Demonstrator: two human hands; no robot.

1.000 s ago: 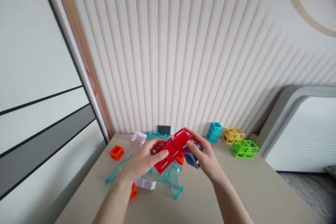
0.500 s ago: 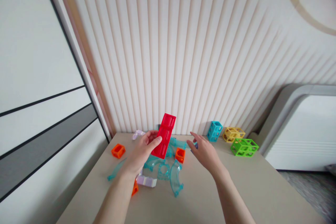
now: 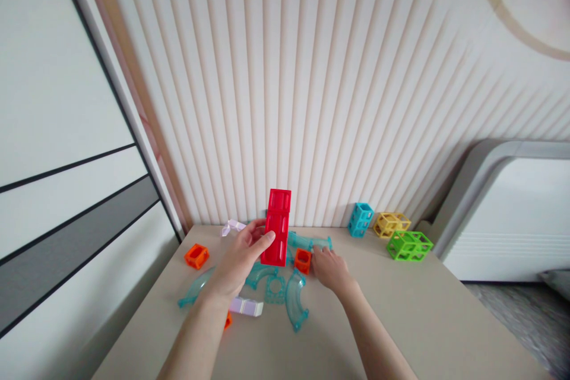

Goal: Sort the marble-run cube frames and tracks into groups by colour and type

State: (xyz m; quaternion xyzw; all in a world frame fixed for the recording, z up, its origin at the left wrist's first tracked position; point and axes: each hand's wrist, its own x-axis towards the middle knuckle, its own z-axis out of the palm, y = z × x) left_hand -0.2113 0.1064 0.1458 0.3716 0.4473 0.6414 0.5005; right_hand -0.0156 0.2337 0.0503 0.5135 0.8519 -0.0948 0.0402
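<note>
My left hand (image 3: 246,252) grips a long red piece (image 3: 276,231) by its left edge, thumb on its face, and holds it raised above the table. My right hand (image 3: 330,266) is down at the tabletop, beside an orange cube frame (image 3: 303,261). Its fingers curl at a teal translucent track piece (image 3: 321,243), and the fingertips are partly hidden. Around the red piece lie a curved teal piece (image 3: 294,301), a teal square piece (image 3: 275,290) and a lilac piece (image 3: 249,307).
Along the back right of the table (image 3: 378,320) stand a blue block frame (image 3: 360,219), a yellow one (image 3: 390,224) and a green one (image 3: 409,246). Another orange cube (image 3: 196,256) sits at the left. Behind is a ribbed wall.
My right hand has moved down and left to the tabletop, its fingers now curled. The red piece in my left hand has turned more upright. The view has shifted slightly.
</note>
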